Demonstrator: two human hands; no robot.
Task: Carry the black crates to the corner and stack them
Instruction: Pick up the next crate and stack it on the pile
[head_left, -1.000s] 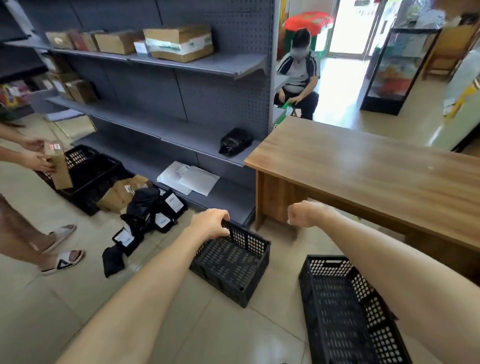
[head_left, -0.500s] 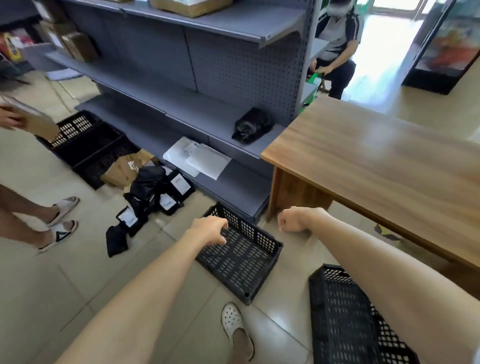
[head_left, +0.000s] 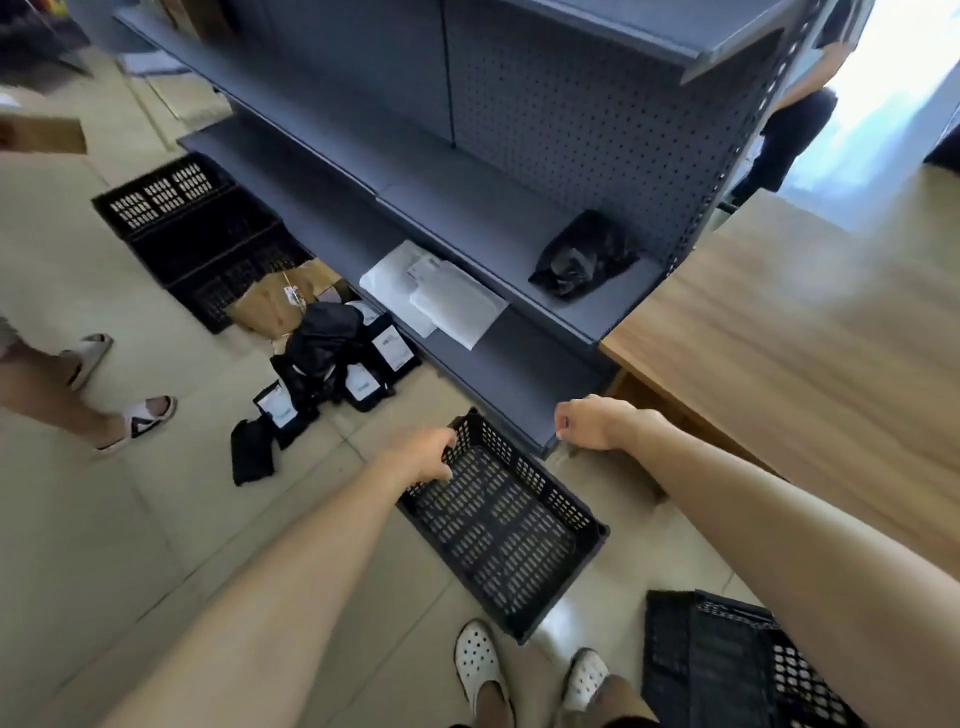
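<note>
The left hand (head_left: 428, 453) grips the near-left rim of a black perforated plastic crate (head_left: 498, 519) — nothing inside it — on the tiled floor (head_left: 104, 519) beside the grey metal shelving (head_left: 467, 208). The right hand (head_left: 587, 422) is clenched on nothing, above the crate's far corner. A second black crate (head_left: 727, 665), cut off at the frame's lower right, hides behind the right forearm — its contents unclear.

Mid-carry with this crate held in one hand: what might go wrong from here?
1. Only the left hand grips the black crate, at its rim, and the crate hangs tilted; it may twist or slip. The right hand is curled and holds nothing.
2. The far end of the crate is close to the bottom shelf edge and could knock it.
3. Black packets lie on the floor nearby, a trip hazard.
</note>
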